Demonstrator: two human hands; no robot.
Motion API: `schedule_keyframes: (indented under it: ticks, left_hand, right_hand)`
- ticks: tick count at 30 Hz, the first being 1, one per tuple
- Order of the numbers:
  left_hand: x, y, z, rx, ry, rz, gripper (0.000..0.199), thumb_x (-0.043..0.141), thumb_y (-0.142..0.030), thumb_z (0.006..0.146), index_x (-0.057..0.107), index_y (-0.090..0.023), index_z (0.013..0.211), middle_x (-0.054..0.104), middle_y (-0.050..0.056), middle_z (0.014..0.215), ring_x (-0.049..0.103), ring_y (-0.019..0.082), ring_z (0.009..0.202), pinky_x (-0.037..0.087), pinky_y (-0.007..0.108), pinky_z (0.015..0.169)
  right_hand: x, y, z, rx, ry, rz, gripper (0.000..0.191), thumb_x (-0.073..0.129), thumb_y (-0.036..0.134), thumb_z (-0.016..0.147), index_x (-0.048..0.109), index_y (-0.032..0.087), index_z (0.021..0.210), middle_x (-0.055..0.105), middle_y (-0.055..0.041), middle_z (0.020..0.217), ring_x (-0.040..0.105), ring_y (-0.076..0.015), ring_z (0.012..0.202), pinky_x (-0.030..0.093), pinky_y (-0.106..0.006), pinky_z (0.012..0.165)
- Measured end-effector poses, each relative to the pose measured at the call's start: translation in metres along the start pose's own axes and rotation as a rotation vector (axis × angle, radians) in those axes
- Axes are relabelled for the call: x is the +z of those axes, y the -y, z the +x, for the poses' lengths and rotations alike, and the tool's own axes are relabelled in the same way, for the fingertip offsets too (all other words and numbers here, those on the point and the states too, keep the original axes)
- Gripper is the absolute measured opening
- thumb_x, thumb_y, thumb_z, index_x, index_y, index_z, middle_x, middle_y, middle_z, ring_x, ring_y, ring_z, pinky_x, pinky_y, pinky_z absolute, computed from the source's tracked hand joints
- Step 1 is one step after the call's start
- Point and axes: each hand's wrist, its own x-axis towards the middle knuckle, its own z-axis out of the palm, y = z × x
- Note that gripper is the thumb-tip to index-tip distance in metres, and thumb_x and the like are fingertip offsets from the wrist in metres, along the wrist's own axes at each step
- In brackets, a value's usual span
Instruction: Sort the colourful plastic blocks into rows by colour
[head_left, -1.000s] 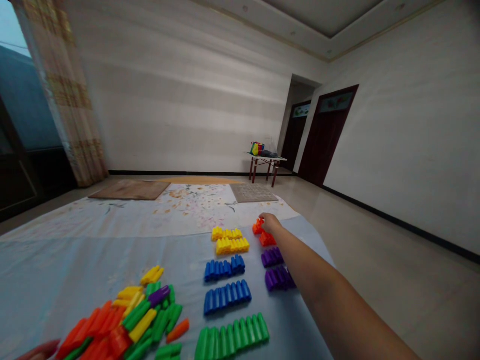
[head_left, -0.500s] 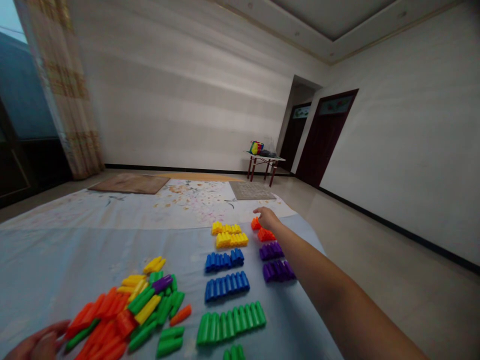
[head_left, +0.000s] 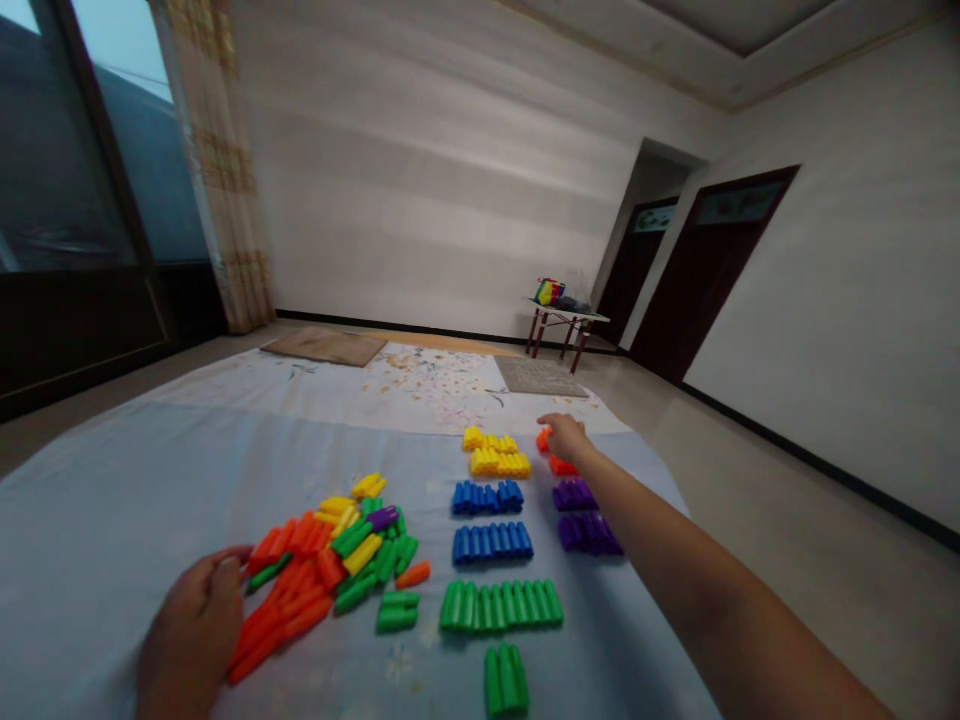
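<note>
At the lower left my left hand (head_left: 191,625) rests at the side of a loose pile of plastic pieces, index finger stretched to the nearest orange pieces (head_left: 289,590) and thumb apart from it. Green pieces (head_left: 356,590), yellow pieces (head_left: 364,555) and a purple piece (head_left: 383,517) lie in the same pile. My right hand (head_left: 568,440) reaches far out over the orange rows (head_left: 562,466) at the right, index finger extended; its lower fingers are partly hidden. Just nearer than it are purple rows (head_left: 589,533), partly behind my forearm.
Between the hands stand yellow rows (head_left: 500,462), blue rows (head_left: 493,542) and a long green row (head_left: 501,606), with a short green group (head_left: 506,682) nearest me. A brown mat (head_left: 326,346) and a grey mat (head_left: 540,376) lie at the far edge. Beyond is a small table (head_left: 574,312).
The view has turned left, so everything appears farther right and more of my left hand shows. My right hand stays over the orange rows, now hiding more of the far one.
</note>
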Motion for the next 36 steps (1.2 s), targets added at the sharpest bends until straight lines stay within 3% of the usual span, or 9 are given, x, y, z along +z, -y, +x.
schedule_keyframes:
  ticks: [3, 9, 11, 15, 18, 22, 27, 30, 36]
  left_hand:
    - [-0.004, -0.014, -0.008, -0.043, 0.027, -0.018, 0.032, 0.034, -0.039, 0.075, 0.059, -0.022, 0.085, 0.064, 0.007, 0.091, 0.059, 0.025, 0.089, 0.045, 0.041, 0.084]
    - [-0.006, -0.020, -0.013, -0.035, 0.013, -0.031, 0.033, 0.032, -0.039, 0.076, 0.059, -0.021, 0.086, 0.063, 0.006, 0.090, 0.058, 0.022, 0.085, 0.044, 0.036, 0.081]
    - [-0.007, -0.020, -0.013, -0.025, 0.018, -0.025, 0.033, 0.032, -0.038, 0.076, 0.059, -0.020, 0.086, 0.063, 0.007, 0.089, 0.057, 0.022, 0.085, 0.044, 0.035, 0.079]
    - [-0.008, -0.022, -0.014, -0.005, 0.025, -0.033, 0.033, 0.033, -0.037, 0.077, 0.058, -0.020, 0.087, 0.063, 0.007, 0.089, 0.057, 0.021, 0.086, 0.044, 0.033, 0.079]
    - [-0.008, -0.023, -0.015, 0.005, 0.016, -0.039, 0.032, 0.033, -0.036, 0.077, 0.058, -0.020, 0.085, 0.063, 0.007, 0.087, 0.058, 0.021, 0.083, 0.044, 0.032, 0.077]
    - [-0.007, -0.021, -0.015, 0.023, 0.011, -0.052, 0.031, 0.032, -0.036, 0.078, 0.059, -0.020, 0.085, 0.064, 0.006, 0.087, 0.058, 0.020, 0.083, 0.045, 0.032, 0.076]
    - [-0.004, -0.018, -0.015, 0.004, 0.018, -0.057, 0.033, 0.032, -0.035, 0.079, 0.059, -0.020, 0.088, 0.064, 0.006, 0.091, 0.058, 0.020, 0.086, 0.045, 0.031, 0.076]
    - [-0.003, -0.018, -0.015, -0.002, 0.016, -0.046, 0.033, 0.032, -0.035, 0.079, 0.059, -0.020, 0.088, 0.064, 0.006, 0.091, 0.058, 0.020, 0.086, 0.044, 0.031, 0.076]
    - [-0.005, -0.021, -0.016, 0.007, 0.007, -0.038, 0.033, 0.031, -0.034, 0.080, 0.060, -0.020, 0.087, 0.064, 0.006, 0.093, 0.057, 0.020, 0.089, 0.044, 0.031, 0.078]
  right_hand:
    - [-0.003, 0.040, -0.013, -0.150, 0.006, 0.054, 0.043, 0.045, 0.004, 0.080, 0.061, 0.020, 0.116, 0.058, -0.0076, 0.126, 0.046, -0.0229, 0.120, 0.033, -0.039, 0.100]
    - [0.014, 0.144, -0.081, -0.713, 0.165, 0.300, 0.028, 0.054, 0.018, 0.082, 0.064, 0.020, 0.109, 0.066, -0.0057, 0.106, 0.056, -0.0185, 0.101, 0.039, -0.033, 0.091]
    - [0.025, 0.175, -0.101, -0.788, 0.226, 0.283, 0.025, 0.055, 0.025, 0.083, 0.065, 0.021, 0.106, 0.067, -0.0061, 0.103, 0.057, -0.0190, 0.098, 0.040, -0.032, 0.088]
    - [0.046, 0.217, -0.117, -0.758, 0.212, 0.165, 0.036, 0.057, 0.044, 0.082, 0.064, 0.018, 0.107, 0.065, -0.0101, 0.104, 0.056, -0.0223, 0.098, 0.041, -0.033, 0.085]
    - [0.055, 0.227, -0.121, -0.748, 0.209, 0.056, 0.034, 0.057, 0.044, 0.081, 0.066, 0.016, 0.099, 0.065, -0.0112, 0.099, 0.057, -0.0235, 0.095, 0.043, -0.033, 0.079]
    - [0.051, 0.219, -0.127, -0.795, 0.281, 0.081, 0.025, 0.057, 0.038, 0.081, 0.068, 0.017, 0.090, 0.067, -0.0077, 0.090, 0.059, -0.0198, 0.084, 0.041, -0.028, 0.071]
    - [0.035, 0.206, -0.135, -0.682, 0.446, 0.288, 0.023, 0.050, 0.029, 0.086, 0.069, 0.017, 0.090, 0.067, -0.0011, 0.076, 0.056, -0.0115, 0.066, 0.035, -0.021, 0.057]
    - [0.031, 0.205, -0.137, -0.669, 0.565, 0.269, 0.025, 0.050, 0.032, 0.087, 0.070, 0.018, 0.091, 0.067, -0.0003, 0.072, 0.056, -0.0120, 0.064, 0.036, -0.021, 0.057]
    - [0.029, 0.201, -0.144, -0.682, 0.264, 0.217, 0.027, 0.055, 0.032, 0.085, 0.065, 0.018, 0.107, 0.065, -0.0085, 0.102, 0.057, -0.0186, 0.095, 0.041, -0.029, 0.083]
